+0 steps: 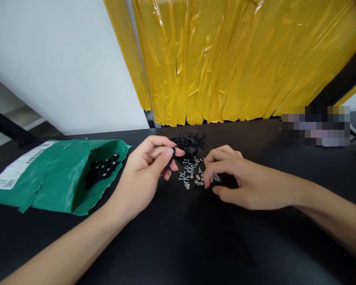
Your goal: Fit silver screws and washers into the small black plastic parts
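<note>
While left hand [145,166] pinches a small black part [171,156] in thumb-finger grip, right hand [234,178] fingertips press together on silver screws [192,174] on black counter [178,237], w/ black parts pile [190,142] just behind; green bag [62,174] at left.

Even, bright light; glare streaks the yellow plastic sheet [240,59]. The black surface [195,245] swallows shadows. Lines bow toward the edges, and a pixelated patch [316,124] sits at right.
</note>
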Demonstrator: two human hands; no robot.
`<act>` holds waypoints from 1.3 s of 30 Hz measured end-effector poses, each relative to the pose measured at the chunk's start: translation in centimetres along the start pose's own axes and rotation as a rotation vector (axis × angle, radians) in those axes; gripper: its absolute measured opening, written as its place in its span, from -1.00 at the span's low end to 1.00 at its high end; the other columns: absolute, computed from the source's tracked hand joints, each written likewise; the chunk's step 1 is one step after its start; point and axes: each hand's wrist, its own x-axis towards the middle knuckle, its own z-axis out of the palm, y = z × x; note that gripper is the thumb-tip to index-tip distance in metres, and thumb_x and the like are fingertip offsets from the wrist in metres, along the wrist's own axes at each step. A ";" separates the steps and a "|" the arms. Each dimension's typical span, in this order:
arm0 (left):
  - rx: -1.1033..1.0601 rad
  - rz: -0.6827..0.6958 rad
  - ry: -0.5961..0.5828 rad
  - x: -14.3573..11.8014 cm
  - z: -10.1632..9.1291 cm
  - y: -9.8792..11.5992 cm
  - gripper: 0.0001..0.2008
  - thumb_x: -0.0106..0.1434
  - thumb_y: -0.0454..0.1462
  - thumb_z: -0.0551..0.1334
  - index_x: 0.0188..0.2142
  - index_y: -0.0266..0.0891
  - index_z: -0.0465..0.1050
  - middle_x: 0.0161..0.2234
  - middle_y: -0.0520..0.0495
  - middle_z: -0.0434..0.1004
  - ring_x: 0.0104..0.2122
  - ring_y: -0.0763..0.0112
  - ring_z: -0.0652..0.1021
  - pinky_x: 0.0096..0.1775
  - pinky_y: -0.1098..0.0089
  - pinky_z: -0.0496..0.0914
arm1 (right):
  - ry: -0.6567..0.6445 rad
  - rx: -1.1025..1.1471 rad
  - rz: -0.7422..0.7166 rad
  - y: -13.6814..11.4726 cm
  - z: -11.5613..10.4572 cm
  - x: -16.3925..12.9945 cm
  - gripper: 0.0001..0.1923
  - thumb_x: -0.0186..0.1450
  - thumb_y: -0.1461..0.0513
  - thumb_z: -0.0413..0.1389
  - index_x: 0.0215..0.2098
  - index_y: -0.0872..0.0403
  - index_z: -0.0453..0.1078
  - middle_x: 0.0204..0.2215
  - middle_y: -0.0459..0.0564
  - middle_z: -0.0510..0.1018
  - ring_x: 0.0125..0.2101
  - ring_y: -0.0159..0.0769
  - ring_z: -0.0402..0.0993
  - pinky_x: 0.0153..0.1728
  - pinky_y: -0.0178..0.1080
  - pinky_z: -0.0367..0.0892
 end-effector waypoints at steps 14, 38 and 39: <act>0.222 -0.227 -0.086 -0.2 0.4 0.9 -0.79 0.34 -0.34 0.33 -0.04 -0.16 0.64 -0.06 -0.01 0.72 -0.24 0.51 0.63 -0.30 0.55 0.47 | -0.176 -0.073 -0.069 0.2 -0.2 -0.1 -0.90 0.42 0.16 0.14 -0.22 -0.17 0.51 0.08 -0.10 0.35 0.25 -0.13 0.09 0.28 0.09 0.01; 0.254 -0.292 -0.091 -0.9 0.7 0.8 -0.86 0.26 -0.33 0.40 -0.20 -0.21 0.50 -0.35 -0.06 0.75 -0.35 0.33 0.72 -0.34 0.45 0.62 | 0.260 0.355 -0.125 -0.2 1.1 0.4 -0.88 0.48 0.26 0.09 -0.05 0.00 0.45 -0.24 -0.09 0.59 -0.25 -0.36 0.50 -0.19 -0.30 0.41; 0.269 -0.279 -0.088 -1.0 0.8 0.8 -0.87 0.26 -0.34 0.39 -0.21 -0.22 0.52 -0.35 -0.06 0.75 -0.36 0.33 0.72 -0.36 0.46 0.61 | 0.278 0.346 -0.124 -0.4 1.3 0.5 -0.86 0.48 0.27 0.10 -0.04 0.00 0.47 -0.23 -0.10 0.60 -0.25 -0.37 0.51 -0.20 -0.31 0.41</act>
